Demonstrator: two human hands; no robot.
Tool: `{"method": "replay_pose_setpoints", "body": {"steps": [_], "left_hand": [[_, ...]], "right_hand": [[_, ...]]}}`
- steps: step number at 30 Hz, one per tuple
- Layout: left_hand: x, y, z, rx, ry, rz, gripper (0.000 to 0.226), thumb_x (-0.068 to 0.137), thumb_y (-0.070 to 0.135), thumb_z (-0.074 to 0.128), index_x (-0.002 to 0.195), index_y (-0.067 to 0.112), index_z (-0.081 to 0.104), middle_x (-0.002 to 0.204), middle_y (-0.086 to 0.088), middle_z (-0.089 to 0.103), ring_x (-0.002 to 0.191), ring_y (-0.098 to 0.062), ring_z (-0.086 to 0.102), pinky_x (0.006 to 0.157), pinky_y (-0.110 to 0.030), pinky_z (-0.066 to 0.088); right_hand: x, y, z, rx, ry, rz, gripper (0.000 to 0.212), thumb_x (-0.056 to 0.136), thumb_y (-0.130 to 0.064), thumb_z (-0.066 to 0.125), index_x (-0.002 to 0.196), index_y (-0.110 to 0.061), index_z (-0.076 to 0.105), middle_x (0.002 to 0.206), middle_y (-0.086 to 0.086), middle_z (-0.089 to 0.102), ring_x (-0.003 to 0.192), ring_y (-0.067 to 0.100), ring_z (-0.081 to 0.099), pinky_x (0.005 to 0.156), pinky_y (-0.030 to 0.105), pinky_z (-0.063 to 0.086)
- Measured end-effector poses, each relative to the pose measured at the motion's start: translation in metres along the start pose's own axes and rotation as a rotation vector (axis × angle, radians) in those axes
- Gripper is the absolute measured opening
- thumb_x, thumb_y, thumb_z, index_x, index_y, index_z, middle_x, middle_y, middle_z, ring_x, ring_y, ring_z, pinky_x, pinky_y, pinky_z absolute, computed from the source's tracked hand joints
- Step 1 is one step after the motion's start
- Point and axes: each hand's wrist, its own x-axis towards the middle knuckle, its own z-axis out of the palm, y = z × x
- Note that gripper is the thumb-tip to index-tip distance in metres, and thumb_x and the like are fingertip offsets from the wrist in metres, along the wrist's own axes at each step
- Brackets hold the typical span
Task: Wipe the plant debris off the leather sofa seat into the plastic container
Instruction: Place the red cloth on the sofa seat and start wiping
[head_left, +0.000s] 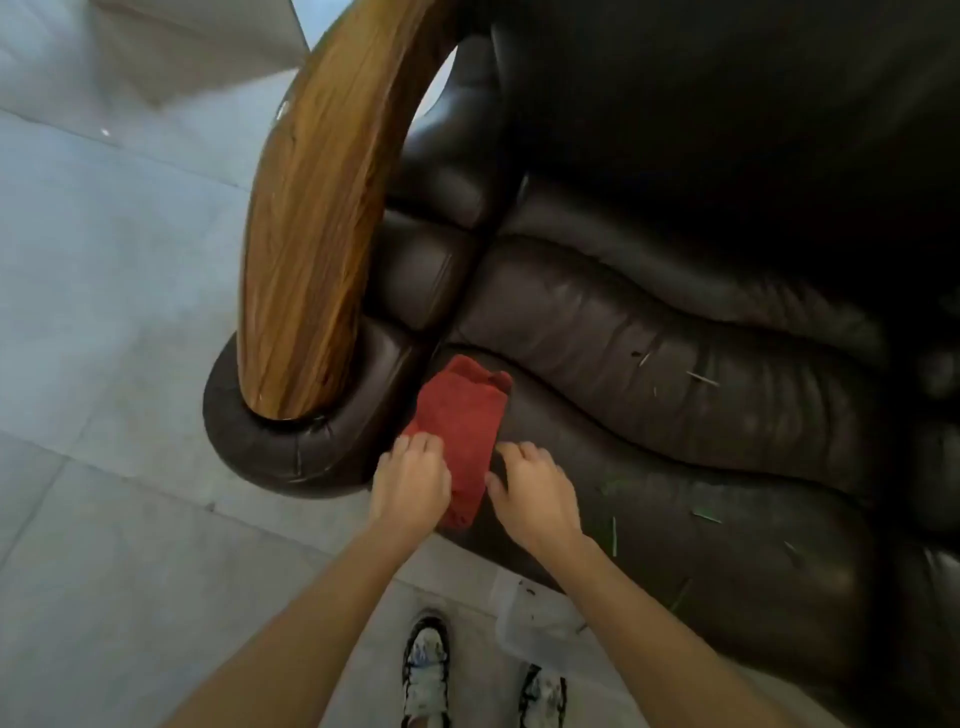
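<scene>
A: While the red cloth (462, 441) lies on the sofa seat (675, 467) beside the wooden armrest (311, 218), why are both hands on it?

B: Probably folding it into a pad. The left hand (410, 480) pinches its near edge, fingers curled on the fabric; the right hand (535, 488) presses the other edge, fingers bent.

A: And the mess?

B: Green plant debris (614, 535) is scattered to the right, unswept. The plastic container (540, 618) waits on the floor below the seat's front edge, placed to catch it.
</scene>
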Motion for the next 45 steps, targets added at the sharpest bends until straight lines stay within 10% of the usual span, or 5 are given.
{"method": "replay_pose_setpoints", "body": {"steps": [9,45], "left_hand": [[0.043,-0.013,0.07,-0.14,0.186,0.009,0.064,0.094,0.033,0.041,0.147,0.012,0.012,0.157,-0.009,0.019,0.145,-0.022,0.012,0.117,-0.043,0.013],[-0.033,0.177,0.163,0.117,-0.051,0.494,0.106,0.076,0.066,0.047,0.141,0.013,-0.017,0.154,-0.011,-0.017,0.143,-0.029,-0.016,0.116,-0.045,-0.009]], "right_hand": [[0.097,-0.003,0.041,-0.083,0.17,-0.251,0.05,0.093,-0.029,0.044,0.141,-0.024,0.031,0.157,0.008,0.019,0.144,0.034,0.007,0.115,0.056,0.014],[-0.052,0.218,0.056,-0.015,0.262,0.117,0.052,0.096,-0.037,0.032,0.146,-0.024,0.022,0.156,0.01,0.024,0.144,0.032,0.014,0.117,0.052,0.011]]}}
